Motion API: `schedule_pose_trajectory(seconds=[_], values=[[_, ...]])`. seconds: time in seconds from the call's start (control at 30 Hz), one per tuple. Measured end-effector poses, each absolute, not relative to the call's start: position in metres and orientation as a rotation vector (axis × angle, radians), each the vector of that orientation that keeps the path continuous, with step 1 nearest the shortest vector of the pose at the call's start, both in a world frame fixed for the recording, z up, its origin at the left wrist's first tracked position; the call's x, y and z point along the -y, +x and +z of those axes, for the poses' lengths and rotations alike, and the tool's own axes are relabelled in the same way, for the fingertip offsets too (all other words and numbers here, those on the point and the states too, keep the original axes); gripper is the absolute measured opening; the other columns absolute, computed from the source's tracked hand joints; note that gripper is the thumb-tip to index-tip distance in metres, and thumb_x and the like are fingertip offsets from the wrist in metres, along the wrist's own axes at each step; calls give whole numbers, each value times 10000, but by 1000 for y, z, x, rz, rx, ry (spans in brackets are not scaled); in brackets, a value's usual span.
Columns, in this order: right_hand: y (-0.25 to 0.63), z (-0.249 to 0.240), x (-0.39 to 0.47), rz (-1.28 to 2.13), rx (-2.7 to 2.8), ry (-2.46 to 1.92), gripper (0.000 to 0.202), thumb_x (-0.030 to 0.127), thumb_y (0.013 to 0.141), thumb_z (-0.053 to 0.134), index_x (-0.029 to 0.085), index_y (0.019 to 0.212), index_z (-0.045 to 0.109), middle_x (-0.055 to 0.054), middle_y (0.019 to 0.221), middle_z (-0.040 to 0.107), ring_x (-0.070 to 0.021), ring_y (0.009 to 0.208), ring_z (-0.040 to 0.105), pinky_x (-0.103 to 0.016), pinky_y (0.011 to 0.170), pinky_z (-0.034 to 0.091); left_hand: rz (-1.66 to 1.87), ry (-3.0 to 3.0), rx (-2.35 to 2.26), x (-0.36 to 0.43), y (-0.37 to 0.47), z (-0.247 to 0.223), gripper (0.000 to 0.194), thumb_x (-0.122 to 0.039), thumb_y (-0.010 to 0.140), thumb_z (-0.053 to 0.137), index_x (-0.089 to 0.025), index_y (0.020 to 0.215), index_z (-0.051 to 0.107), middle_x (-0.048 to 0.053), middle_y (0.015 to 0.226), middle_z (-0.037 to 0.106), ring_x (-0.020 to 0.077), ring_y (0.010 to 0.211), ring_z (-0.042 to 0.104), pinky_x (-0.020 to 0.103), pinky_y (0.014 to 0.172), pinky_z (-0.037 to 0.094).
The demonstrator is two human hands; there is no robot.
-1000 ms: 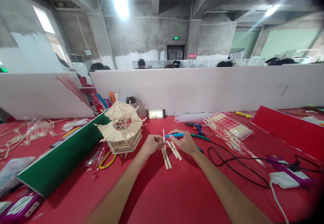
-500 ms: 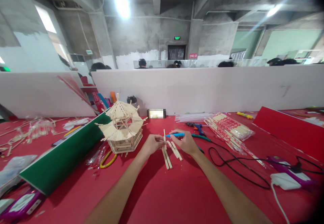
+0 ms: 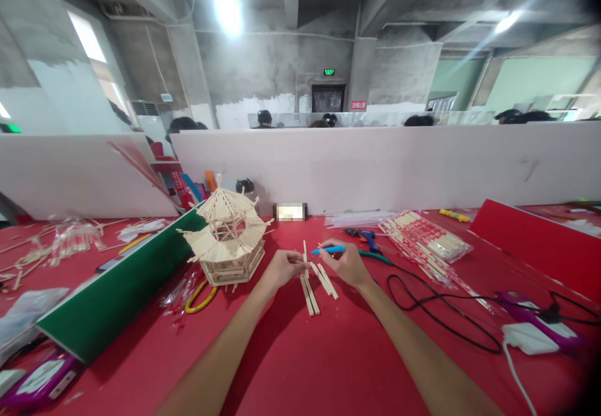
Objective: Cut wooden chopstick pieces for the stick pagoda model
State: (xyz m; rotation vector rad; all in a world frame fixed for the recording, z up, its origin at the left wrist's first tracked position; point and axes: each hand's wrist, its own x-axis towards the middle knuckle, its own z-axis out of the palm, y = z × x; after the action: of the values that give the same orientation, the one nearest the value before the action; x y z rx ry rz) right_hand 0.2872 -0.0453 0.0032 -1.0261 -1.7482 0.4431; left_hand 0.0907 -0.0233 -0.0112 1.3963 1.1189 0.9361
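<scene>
A blue pen [image 3: 332,250] is gripped in my right hand [image 3: 348,262], its tip pointing left at a thin wooden stick [image 3: 305,250]. My left hand [image 3: 286,267] pinches that upright-lying stick from the left side. Below both hands, several pale sticks [image 3: 310,296] lie side by side on the red table [image 3: 300,366], with a second slanted group [image 3: 325,280] beside them near my right hand. To the left of my left hand stands a pavilion model [image 3: 230,234] built of wooden sticks.
Left of the model are a green board [image 3: 117,291] and yellow-handled scissors [image 3: 201,300]. Rightward lie a glue gun [image 3: 364,237], bagged sticks [image 3: 427,237], a black cable [image 3: 441,316] and a white plug [image 3: 528,338]. A phone [image 3: 290,212] leans at the white partition [image 3: 357,165].
The pen in my right hand has moved slightly right, its tip now a little away from the stick. My left hand keeps its place.
</scene>
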Motion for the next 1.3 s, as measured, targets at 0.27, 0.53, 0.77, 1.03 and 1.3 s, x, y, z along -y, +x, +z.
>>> schedule_pose_trajectory(seconds=[0.27, 0.53, 0.77, 1.03, 1.3], values=[[317, 10, 36, 459, 2013, -1043, 275, 312, 912, 479, 232, 1080, 681, -43, 943, 734, -190, 842, 679, -282, 784, 481, 875, 1535, -1153, 18, 81, -10, 340, -406, 557, 822, -115, 682, 698, -8, 548, 601, 85, 494, 511, 202, 516, 406], [351, 0, 31, 456, 2448, -1298, 277, 159, 713, 689, 247, 976, 689, -30, 915, 736, -221, 872, 672, -261, 743, 441, 493, 1803, -1210, 16, 50, -1, 232, -360, 631, 707, -130, 634, 682, 22, 556, 622, 112, 509, 524, 208, 490, 382], [352, -9, 26, 525, 2511, -1277, 289, 91, 701, 667, 240, 949, 661, -19, 899, 736, -196, 843, 678, -238, 696, 441, 241, 1702, -1216, 22, 45, -1, 190, -294, 554, 735, -128, 636, 697, 34, 576, 649, 144, 548, 594, 231, 537, 463], [356, -4, 29, 470, 2529, -1315, 265, 61, 705, 627, 226, 907, 675, -41, 894, 731, -202, 831, 666, -240, 689, 430, 206, 1764, -1358, 27, 51, 1, 127, -218, 510, 729, -154, 604, 673, 12, 518, 616, 151, 492, 577, 230, 477, 430], [351, -3, 29, 469, 2465, -1295, 222, 107, 739, 606, 214, 930, 648, -42, 869, 702, -186, 783, 631, -239, 684, 408, 156, 1876, -1417, 25, 50, -3, 114, -222, 502, 711, -162, 575, 647, 20, 502, 620, 162, 486, 578, 223, 450, 396]])
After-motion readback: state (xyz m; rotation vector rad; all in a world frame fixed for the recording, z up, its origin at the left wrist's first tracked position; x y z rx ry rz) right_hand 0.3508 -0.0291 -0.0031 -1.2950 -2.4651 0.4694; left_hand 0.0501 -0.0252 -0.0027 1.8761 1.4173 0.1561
